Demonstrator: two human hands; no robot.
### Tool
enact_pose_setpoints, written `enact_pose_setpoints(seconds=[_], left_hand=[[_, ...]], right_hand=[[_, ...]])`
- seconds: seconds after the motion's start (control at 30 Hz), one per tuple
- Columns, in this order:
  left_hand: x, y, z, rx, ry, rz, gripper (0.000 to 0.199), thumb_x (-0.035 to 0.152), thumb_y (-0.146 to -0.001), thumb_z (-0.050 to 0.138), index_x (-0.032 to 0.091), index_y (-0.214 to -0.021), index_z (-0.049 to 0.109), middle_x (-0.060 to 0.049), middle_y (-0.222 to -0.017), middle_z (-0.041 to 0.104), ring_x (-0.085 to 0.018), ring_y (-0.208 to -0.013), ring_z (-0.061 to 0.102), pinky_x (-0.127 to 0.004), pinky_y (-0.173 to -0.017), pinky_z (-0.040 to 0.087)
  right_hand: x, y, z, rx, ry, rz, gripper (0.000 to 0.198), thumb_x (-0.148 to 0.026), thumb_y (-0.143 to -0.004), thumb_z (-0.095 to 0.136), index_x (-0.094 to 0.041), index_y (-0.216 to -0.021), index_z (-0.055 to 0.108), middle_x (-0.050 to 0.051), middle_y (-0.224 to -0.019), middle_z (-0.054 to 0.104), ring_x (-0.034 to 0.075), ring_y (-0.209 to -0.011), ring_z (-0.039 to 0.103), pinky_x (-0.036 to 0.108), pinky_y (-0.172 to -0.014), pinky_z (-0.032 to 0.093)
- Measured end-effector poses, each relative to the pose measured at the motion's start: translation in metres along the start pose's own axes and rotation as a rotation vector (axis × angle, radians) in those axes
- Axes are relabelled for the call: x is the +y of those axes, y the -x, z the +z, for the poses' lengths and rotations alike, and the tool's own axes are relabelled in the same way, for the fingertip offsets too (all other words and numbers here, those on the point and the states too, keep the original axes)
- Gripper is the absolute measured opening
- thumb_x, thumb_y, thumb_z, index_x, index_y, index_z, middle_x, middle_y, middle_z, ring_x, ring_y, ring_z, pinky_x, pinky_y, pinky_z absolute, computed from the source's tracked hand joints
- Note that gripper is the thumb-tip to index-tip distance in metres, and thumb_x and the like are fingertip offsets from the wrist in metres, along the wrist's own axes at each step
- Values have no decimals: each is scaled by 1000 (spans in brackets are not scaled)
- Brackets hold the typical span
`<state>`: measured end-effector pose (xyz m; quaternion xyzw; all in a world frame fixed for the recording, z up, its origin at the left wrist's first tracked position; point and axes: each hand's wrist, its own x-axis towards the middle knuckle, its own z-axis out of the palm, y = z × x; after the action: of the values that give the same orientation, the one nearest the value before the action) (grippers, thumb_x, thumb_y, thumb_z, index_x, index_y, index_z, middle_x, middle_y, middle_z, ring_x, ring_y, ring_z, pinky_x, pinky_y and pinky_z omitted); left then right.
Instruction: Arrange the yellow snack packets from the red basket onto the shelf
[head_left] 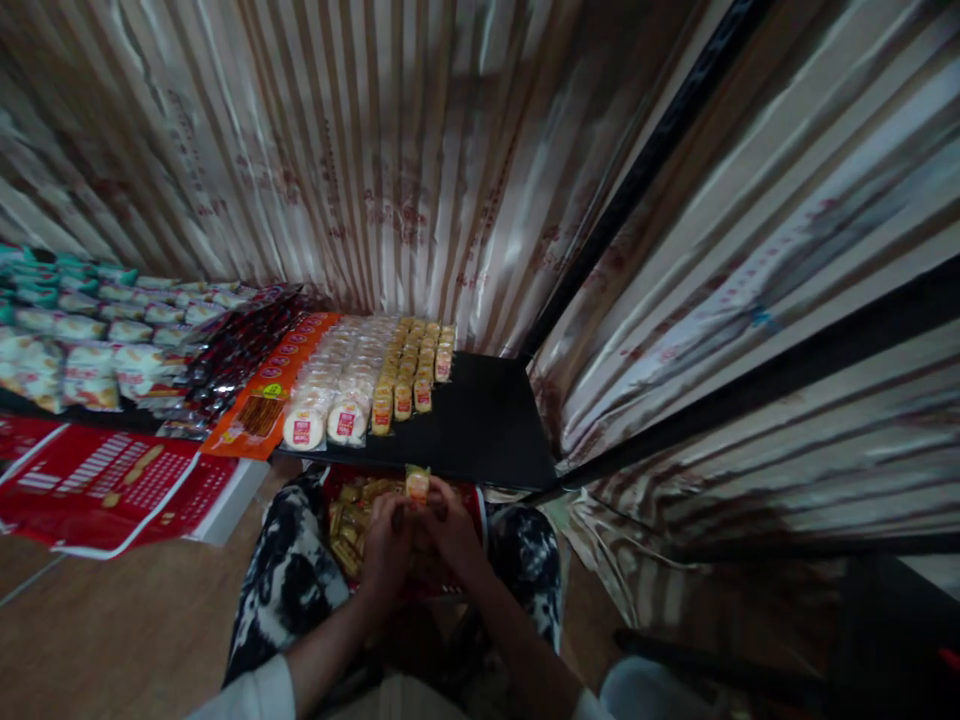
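Head view, and a small yellow packet is up at the fingertips, above the box on the lap! Right hand pinches its side; left hand curls in close opposite, though whether it grips too, I can't tell. More yellow packets fill the box below. Over to the black table: small yellow packets in rows, red-and-white labels facing out, lettering too blurred to read. Beside them, round white packets wear red labels, also unreadable. Next, an orange bag with a yellow-green badge, and a red carton printed in white, words illegible.
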<state>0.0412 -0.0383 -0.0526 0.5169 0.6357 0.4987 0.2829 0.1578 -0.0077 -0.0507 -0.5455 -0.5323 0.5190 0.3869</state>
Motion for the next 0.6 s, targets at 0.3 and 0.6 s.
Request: enact_pose_setpoints(seconds=[0.3,0.6], left_hand=[[30,-63,55,-83,-31,77,29,14,-78,43,18,-98,63,-10,-109,62,-20,-106,56,-37,-99,43],[58,-111,91,-214,-163,-177,47,15,-80,45,12,-126,53,-11,-142,43,-21,-131,39,-34,-112,28]], right_hand=[[-13,-70,-37,253,-24,-103,43,-29,-70,59,-23,-112,54,2,-87,68,14,-69,62,28,-67,54],[-13,-141,-52,338,114,-132,33,-24,-71,55,-23,-104,59,2,-86,67,15,-75,63,30,-73,53]])
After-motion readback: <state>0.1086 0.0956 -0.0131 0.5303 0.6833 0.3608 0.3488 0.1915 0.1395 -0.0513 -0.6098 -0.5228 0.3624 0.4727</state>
